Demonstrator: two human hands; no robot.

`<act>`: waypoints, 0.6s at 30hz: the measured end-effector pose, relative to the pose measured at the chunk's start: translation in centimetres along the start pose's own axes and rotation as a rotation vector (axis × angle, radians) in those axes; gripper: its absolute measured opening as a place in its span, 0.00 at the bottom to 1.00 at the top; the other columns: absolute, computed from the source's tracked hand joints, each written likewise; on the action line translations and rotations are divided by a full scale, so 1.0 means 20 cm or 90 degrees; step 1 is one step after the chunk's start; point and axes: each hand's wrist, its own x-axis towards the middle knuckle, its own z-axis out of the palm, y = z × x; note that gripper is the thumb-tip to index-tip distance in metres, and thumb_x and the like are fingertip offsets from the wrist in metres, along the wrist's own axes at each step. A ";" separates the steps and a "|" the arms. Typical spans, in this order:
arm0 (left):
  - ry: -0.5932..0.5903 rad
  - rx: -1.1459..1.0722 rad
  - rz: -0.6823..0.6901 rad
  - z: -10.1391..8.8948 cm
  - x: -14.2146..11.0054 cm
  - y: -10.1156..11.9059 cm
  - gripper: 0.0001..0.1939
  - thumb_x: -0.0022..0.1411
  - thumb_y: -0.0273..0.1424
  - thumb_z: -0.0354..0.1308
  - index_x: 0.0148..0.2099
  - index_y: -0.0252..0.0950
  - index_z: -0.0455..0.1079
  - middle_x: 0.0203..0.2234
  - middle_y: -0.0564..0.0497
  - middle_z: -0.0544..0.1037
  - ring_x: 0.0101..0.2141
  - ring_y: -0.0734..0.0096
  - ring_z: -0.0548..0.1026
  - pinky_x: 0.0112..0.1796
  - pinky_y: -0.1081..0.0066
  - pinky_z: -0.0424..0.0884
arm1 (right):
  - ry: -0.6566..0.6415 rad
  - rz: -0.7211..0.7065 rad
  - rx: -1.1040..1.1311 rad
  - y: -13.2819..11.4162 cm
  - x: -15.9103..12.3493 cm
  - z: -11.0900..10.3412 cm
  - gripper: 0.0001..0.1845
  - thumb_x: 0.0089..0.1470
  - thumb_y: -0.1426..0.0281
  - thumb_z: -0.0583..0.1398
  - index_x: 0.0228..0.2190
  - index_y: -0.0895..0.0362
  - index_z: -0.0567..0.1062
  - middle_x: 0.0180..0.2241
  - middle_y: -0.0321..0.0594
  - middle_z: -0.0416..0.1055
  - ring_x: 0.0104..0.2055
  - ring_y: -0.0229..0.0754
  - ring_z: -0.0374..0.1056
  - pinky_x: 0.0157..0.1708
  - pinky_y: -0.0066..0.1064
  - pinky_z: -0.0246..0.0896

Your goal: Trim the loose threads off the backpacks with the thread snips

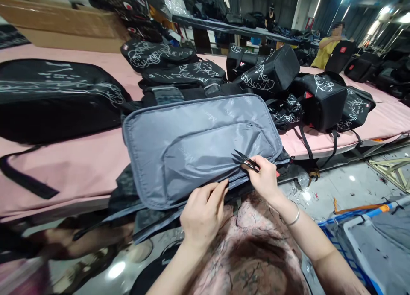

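Observation:
A backpack lies opened out at the table's front edge, its grey lining (205,137) facing up and its near part hanging over the edge. My left hand (203,211) pinches the near edge of this lining, fingers pressed together. In my right hand (263,175) is a pair of black thread snips (245,160), blades pointing left over the lining. The right fingertips also rest near the lining's edge, just right of my left hand. Whether they grip the fabric too, I cannot tell.
Black bags with white scribble prints lie left (57,103), behind and right (323,100) on the pink table (92,167). A cardboard box (70,28) stands back left. A blue crate (346,252) is at lower right. A person in yellow (323,51) handles a bag farther off.

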 end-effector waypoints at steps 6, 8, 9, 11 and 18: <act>0.023 0.134 0.091 0.10 0.11 0.01 0.09 0.57 0.29 0.57 0.41 0.41 0.73 0.27 0.50 0.76 0.27 0.67 0.68 0.27 0.69 0.57 | -0.024 0.033 0.013 -0.05 0.04 0.00 0.06 0.51 0.67 0.58 0.24 0.54 0.70 0.23 0.34 0.70 0.26 0.38 0.66 0.27 0.27 0.57; 0.040 0.096 0.111 0.11 0.13 0.00 0.06 0.56 0.26 0.57 0.36 0.40 0.73 0.26 0.51 0.76 0.27 0.68 0.69 0.27 0.70 0.58 | -0.023 0.039 0.031 -0.05 0.05 0.00 0.06 0.50 0.66 0.59 0.24 0.54 0.71 0.23 0.34 0.71 0.26 0.38 0.66 0.27 0.26 0.57; 0.045 0.068 0.109 0.11 0.13 -0.01 0.05 0.56 0.26 0.57 0.34 0.39 0.73 0.26 0.51 0.76 0.27 0.69 0.69 0.28 0.70 0.60 | -0.021 0.040 0.042 -0.05 0.05 0.00 0.06 0.50 0.66 0.59 0.24 0.54 0.71 0.23 0.34 0.71 0.26 0.38 0.66 0.26 0.26 0.57; 0.042 0.015 0.083 0.09 0.13 -0.03 0.03 0.56 0.27 0.57 0.33 0.38 0.72 0.27 0.50 0.76 0.28 0.69 0.71 0.31 0.71 0.64 | -0.018 0.042 0.071 -0.05 0.05 -0.01 0.07 0.50 0.65 0.59 0.25 0.54 0.71 0.24 0.34 0.72 0.26 0.38 0.67 0.27 0.27 0.58; 0.037 -0.074 -0.012 0.03 0.15 -0.12 0.03 0.58 0.25 0.53 0.34 0.35 0.69 0.31 0.48 0.76 0.33 0.69 0.73 0.38 0.70 0.68 | -0.035 0.063 0.147 -0.05 -0.05 -0.07 0.13 0.48 0.63 0.60 0.37 0.56 0.68 0.25 0.31 0.69 0.25 0.34 0.65 0.26 0.24 0.61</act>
